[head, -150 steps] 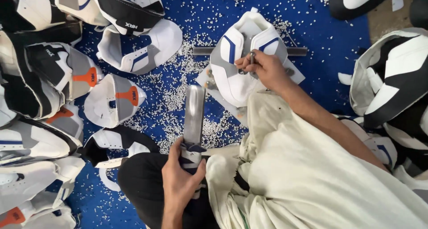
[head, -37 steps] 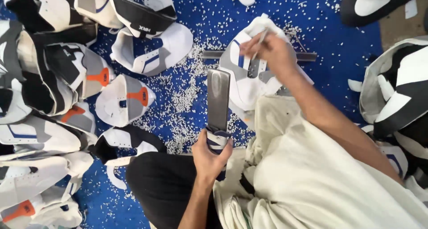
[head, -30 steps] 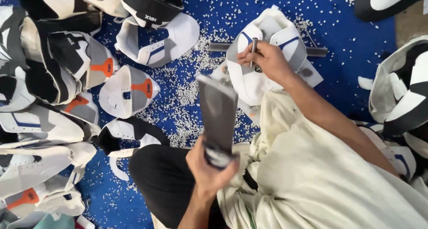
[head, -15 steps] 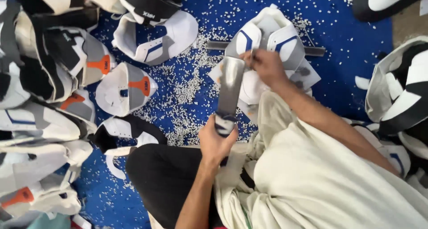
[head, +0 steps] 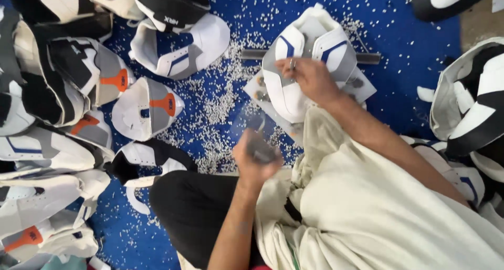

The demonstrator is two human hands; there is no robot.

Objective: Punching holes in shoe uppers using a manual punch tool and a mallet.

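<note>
Left hand (head: 255,162): fist wrapped round the handle of a flat grey metal tool (head: 252,131), blurred by motion, above the lap in black trousers (head: 194,212).
Right hand (head: 310,78): fingers pinching a small metal punch (head: 292,65) upright on a white, grey and blue shoe upper (head: 307,60), which lies on a pale board (head: 362,89) on the blue mat (head: 252,7).
White punched bits (head: 220,102): strewn across the mat.
Metal bar (head: 370,58): behind the upper.
Piled shoe uppers (head: 73,86): white, black, grey, orange tabs, far left.
</note>
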